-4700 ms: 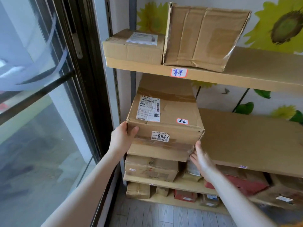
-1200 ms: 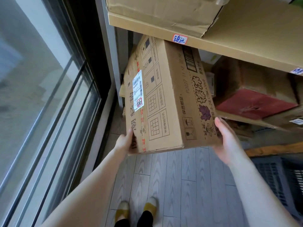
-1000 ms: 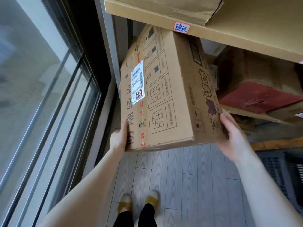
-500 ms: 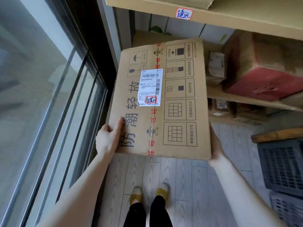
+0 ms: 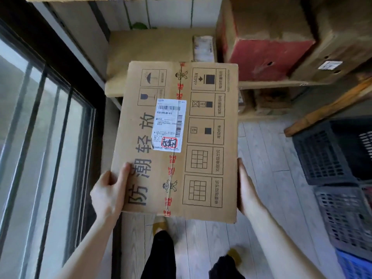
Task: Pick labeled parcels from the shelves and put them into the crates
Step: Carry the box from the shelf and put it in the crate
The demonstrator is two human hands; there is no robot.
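Cardboard parcel [image 5: 207, 158]: held flat in the air above the wooden floor [image 5: 267, 158], in front of the lower shelf [image 5: 271, 83] and apart from the dark crates [image 5: 322, 156], which are cut off at the right.
Shipping label [image 5: 169, 125]: stuck on the top face, small print unreadable.
Left hand [image 5: 108, 194]: thumb pressed on the near left corner, fingers hidden beneath.
Right hand [image 5: 246, 190]: laid against the right edge, finger state cannot be told.

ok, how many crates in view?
3, on the floor at right: dark crate nearest the shelves, grey crate beside it, blue crate cut off at bottom corner. More may lie off-frame.
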